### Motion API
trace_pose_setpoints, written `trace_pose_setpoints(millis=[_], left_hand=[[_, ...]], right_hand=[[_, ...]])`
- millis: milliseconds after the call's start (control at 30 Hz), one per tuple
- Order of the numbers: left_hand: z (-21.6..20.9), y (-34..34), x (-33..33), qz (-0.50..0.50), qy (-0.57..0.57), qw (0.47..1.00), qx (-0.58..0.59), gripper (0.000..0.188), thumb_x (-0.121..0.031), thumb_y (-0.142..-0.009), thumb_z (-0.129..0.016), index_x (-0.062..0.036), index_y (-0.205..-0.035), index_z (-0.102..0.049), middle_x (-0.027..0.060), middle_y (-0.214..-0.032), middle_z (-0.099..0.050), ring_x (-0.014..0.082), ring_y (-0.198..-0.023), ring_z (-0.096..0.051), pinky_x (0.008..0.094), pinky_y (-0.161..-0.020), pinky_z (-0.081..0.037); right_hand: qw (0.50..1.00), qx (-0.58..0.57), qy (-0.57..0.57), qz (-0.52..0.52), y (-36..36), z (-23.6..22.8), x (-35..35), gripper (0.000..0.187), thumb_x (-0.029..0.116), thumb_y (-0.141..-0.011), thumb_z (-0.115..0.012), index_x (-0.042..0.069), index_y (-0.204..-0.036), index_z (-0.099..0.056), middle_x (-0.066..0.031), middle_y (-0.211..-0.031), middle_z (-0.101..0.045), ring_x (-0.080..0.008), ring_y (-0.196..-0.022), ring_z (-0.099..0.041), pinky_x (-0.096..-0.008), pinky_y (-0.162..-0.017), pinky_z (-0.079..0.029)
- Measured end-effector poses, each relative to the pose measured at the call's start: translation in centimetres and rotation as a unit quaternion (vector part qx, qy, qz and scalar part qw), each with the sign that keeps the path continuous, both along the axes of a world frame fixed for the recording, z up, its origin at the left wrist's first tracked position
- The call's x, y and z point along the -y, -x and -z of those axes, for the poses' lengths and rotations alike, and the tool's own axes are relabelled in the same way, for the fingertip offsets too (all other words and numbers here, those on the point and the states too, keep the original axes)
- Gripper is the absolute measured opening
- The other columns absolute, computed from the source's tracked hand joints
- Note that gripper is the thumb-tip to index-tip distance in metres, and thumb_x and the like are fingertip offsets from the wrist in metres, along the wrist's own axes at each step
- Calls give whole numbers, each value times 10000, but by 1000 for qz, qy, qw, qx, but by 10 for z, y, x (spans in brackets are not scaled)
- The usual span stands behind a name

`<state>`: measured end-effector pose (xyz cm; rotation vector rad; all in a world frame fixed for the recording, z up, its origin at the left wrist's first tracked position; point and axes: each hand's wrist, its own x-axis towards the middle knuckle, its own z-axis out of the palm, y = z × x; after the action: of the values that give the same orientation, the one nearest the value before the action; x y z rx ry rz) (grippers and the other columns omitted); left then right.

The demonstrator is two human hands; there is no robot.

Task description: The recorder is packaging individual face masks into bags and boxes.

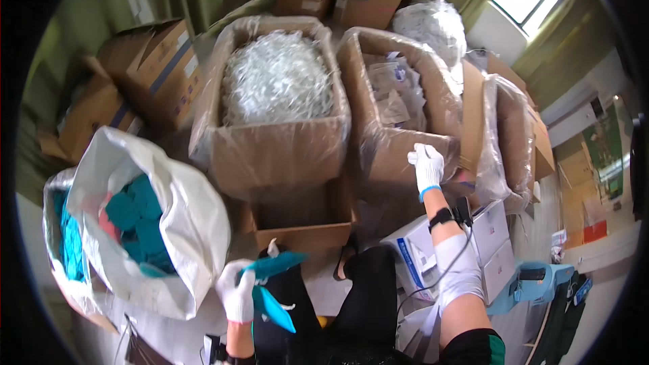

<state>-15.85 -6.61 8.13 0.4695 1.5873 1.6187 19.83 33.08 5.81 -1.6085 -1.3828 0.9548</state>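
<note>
In a white glove, my left hand [237, 290] is closed around a folded flat teal piece [274, 307], which sticks out to the right in two flaps with small white bits at its ends. What kind of thing it is I cannot make out. My right hand [427, 167], also gloved, is raised at the front edge of a plastic-lined carton [405, 152]. Its fingers are curled together; anything in them is hidden. Clear plastic packets [397, 98] lie inside that carton. Left of my left hand, a white woven sack [193, 230] holds several round teal pieces [138, 209].
A lined carton [277, 155] heaped with clear shredded plastic [277, 78] stands ahead. An open low carton [304, 236] sits before my knees. White boxes [412, 263] and a light blue plastic stool [534, 287] are at right; more cartons [368, 0] stand behind.
</note>
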Motion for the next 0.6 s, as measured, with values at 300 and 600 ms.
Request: trace_pose_setpoints(millis=[300, 600], left_hand=[[1, -16, -13, 53, -32, 996, 61, 178, -28, -930, -590, 19, -1085, -661, 49, -892, -682, 90, -720, -618, 236, -648, -513], [26, -46, -29, -193, -58, 974, 105, 450, -413, -1011, -576, -3, -874, -699, 62, -766, -645, 135, -700, -579, 287, -673, -472]], right_hand=[[847, -225, 101, -470, 126, -63, 255, 469, 154, -884, -746, 5, -1305, -602, -108, -1182, -685, -131, -1046, -630, -307, -955, -495], [849, -286, 87, -436, 127, -64, 349, 492, 182, -951, -686, 17, -1387, -528, -64, -1132, -629, -133, -1008, -594, -289, -922, -478]])
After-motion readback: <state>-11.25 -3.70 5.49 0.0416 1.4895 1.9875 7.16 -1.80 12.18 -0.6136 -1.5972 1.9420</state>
